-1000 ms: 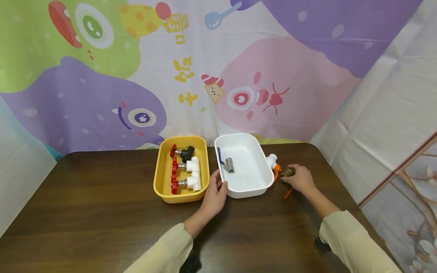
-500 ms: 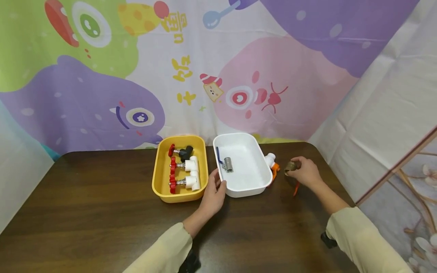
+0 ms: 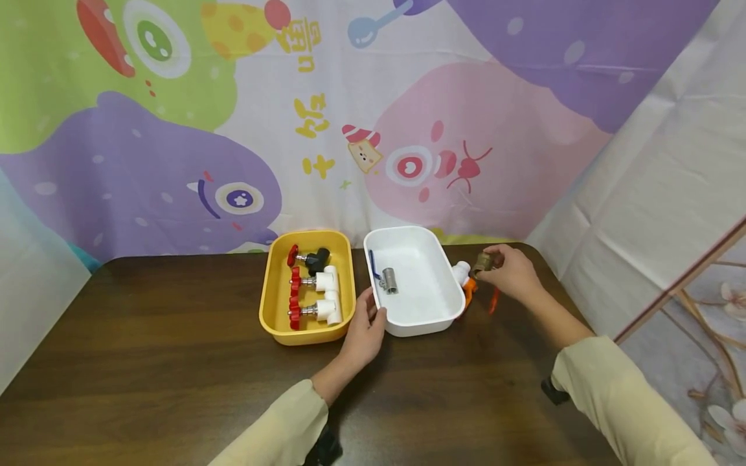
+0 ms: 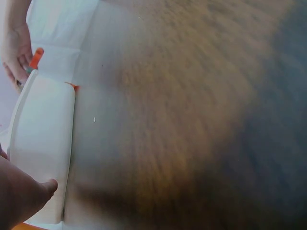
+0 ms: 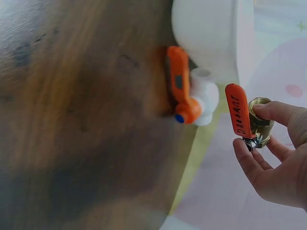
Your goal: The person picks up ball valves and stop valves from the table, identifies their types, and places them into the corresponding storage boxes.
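Note:
My right hand (image 3: 515,275) pinches a brass ball valve (image 3: 482,264) with an orange lever handle (image 5: 237,110), raised beside the white tray's right side. My left hand (image 3: 364,333) holds the front left corner of the white tray (image 3: 428,329); its thumb (image 4: 49,186) lies against the outer wall in the left wrist view. Inside that tray, at the left, lies a steel ball valve (image 3: 389,280) with a blue lever. A white plastic ball valve (image 5: 206,93) with an orange handle rests on the table against the tray's right side, just below the brass valve in the head view.
Left of the white tray stands a yellow tray (image 3: 309,338). It holds white plastic valves (image 3: 329,309) and a black one (image 3: 317,260), all with red handwheels. Both trays sit near the back edge of the brown wooden table (image 3: 175,362), before a printed cloth.
My right hand has lifted the brass valve, swung it right, then brought it back left and farther away, turning it. My left hand stays at the tray's corner.

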A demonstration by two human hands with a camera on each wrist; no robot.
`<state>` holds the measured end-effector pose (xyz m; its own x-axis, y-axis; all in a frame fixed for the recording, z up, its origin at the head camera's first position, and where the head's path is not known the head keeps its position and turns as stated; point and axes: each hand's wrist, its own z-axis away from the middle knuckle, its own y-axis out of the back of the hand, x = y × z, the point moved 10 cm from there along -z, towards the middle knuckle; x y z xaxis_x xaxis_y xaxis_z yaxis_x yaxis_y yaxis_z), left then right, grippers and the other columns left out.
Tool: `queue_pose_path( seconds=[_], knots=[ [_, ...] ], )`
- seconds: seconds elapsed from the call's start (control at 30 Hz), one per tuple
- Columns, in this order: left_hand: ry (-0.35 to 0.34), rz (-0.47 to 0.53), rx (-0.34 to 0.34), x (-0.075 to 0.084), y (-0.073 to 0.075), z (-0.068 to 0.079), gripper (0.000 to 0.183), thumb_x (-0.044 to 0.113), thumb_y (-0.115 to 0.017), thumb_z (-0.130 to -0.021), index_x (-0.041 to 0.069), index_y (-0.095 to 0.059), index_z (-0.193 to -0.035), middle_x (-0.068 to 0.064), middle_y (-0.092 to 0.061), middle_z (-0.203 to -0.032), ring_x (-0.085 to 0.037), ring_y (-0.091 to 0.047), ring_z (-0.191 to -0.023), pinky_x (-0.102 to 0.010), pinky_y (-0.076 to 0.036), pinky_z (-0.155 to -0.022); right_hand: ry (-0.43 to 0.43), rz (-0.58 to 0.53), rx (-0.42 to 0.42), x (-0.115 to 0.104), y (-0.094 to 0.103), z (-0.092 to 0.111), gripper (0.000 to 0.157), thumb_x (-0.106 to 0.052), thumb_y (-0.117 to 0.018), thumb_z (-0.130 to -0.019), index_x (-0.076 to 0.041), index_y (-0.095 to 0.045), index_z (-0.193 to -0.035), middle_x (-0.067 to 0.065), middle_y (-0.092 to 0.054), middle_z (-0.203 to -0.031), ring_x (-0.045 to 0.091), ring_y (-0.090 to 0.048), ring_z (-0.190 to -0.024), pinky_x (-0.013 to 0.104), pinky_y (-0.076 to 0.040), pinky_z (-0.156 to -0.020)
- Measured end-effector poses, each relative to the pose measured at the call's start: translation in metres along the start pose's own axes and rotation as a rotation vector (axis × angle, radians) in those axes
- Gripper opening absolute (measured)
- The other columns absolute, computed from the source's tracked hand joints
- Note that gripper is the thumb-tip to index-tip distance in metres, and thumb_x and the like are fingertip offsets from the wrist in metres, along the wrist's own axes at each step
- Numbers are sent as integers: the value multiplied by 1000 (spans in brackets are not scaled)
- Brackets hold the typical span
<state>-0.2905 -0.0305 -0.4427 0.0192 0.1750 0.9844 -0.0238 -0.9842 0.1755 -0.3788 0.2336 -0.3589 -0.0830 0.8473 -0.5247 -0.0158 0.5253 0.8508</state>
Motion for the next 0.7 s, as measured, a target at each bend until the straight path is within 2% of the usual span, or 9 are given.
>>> queue_pose_path(
  seconds=[0.27, 0.7],
  knots=[
    [4, -3, 2, 0, 0, 0, 52, 14, -41, -99, 3, -20, -145, -21, -31, -147, -33, -37, -135, -45, -36, -109, 22, -16, -20, -23, -3, -9, 57, -24, -71, -78, -2, -53, -127, 20, -56, -106, 33, -53, -95, 40, -46, -75],
    [3, 2, -5, 0, 0, 1, 52, 15, -40, -99, 3, -20, -146, -21, -31, -148, -33, -37, -135, -46, -36, -109, 68, -66, -30, -55, -16, -21, 54, -20, -72, -77, -2, -54, -124, 21, -58, -104, 31, -54, -90, 32, -45, -71]
  ],
)
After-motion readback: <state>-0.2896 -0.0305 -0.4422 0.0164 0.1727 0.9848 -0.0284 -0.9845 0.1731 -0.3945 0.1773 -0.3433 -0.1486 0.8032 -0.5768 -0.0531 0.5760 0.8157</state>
